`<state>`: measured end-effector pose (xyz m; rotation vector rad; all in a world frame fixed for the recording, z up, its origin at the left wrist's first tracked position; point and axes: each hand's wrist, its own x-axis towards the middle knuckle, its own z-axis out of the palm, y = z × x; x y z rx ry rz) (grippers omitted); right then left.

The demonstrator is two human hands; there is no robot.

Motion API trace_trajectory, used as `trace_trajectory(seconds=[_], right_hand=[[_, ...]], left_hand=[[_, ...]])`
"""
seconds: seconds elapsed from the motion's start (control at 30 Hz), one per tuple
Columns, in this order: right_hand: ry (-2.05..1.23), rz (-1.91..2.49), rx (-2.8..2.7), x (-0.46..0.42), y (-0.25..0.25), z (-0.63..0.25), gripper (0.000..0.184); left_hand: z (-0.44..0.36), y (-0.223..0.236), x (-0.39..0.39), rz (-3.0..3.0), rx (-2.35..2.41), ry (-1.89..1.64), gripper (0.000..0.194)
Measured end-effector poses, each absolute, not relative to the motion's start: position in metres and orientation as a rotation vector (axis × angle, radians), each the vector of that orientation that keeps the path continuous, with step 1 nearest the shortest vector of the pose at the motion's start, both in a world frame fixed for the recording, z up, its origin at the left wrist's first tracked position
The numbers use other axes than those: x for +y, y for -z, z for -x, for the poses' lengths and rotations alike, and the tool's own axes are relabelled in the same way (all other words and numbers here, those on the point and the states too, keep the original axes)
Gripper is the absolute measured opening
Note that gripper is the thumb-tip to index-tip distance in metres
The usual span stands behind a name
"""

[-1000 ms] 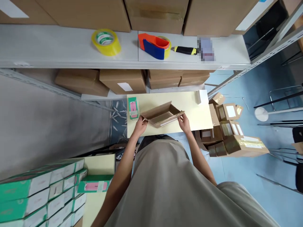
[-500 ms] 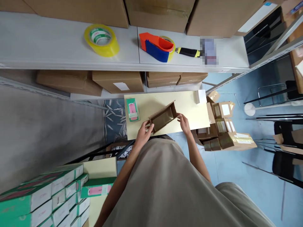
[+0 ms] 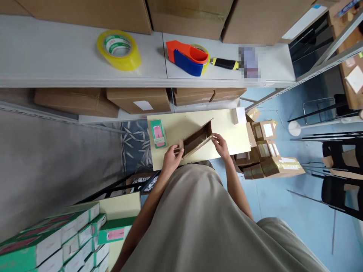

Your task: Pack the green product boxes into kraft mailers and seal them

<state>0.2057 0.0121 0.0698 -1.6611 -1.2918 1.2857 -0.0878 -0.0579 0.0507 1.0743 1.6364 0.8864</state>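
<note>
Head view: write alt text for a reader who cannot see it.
A person's left hand and right hand hold an open carton near its ends over a pale table. A green box is on the table's left, a white box on its right. The shelf beyond holds a tape roll, a tape dispenser and a cutter.

- We cannot identify the pixelated thing (image 3: 249, 62) on the shelf (image 3: 70, 53).
- We find the upper boxes (image 3: 187, 11) cut off above.
- We see only partly into the open carton (image 3: 197, 141).
- We cannot read the print on the table's (image 3: 224, 132) green box (image 3: 158, 133).
</note>
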Motion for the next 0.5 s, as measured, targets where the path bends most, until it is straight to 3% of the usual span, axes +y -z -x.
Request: trace_trajectory(seconds=[0.13, 0.5], right_hand=[[-1.326, 1.603, -1.374, 0.026, -0.075, -0.217, 0.054], [-1.482, 1.514, -1.483, 0.021, -0.079, -0.261, 0.043]], left_hand=[[0.087, -0.063, -0.043, -1.149, 1.853, -0.817, 0.021], [0.063, -0.079, -0.004, -0.989, 2.09, -0.971, 0.031]])
